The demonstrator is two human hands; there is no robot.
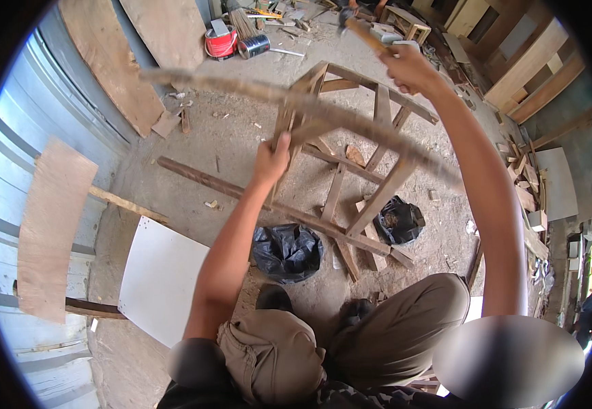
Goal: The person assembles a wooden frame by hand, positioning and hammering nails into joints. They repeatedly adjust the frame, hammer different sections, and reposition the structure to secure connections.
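Observation:
My right hand point(408, 70) is raised at the upper right, its fingers wrapped round the wooden handle of a hammer point(367, 35). The dark hammer head is up near the top edge, away from the wood. My left hand point(273, 160) is closed on a short wooden batten point(320, 128) beside the upright of a wooden frame point(381, 105). Across the frame, above my left hand, slants a long wooden strip point(241, 88), smeared by motion. The frame stands tilted on the floor in front of my knees. Whether the batten is joined to the strip, I cannot tell.
Two black plastic bags point(287, 252) lie by the frame's near side. A long dark plank point(207, 178) crosses the floor at left, near a white panel point(159, 273). Farther off stand a red bucket point(221, 44) and a can point(253, 46). Scrap wood point(524, 174) is piled at right.

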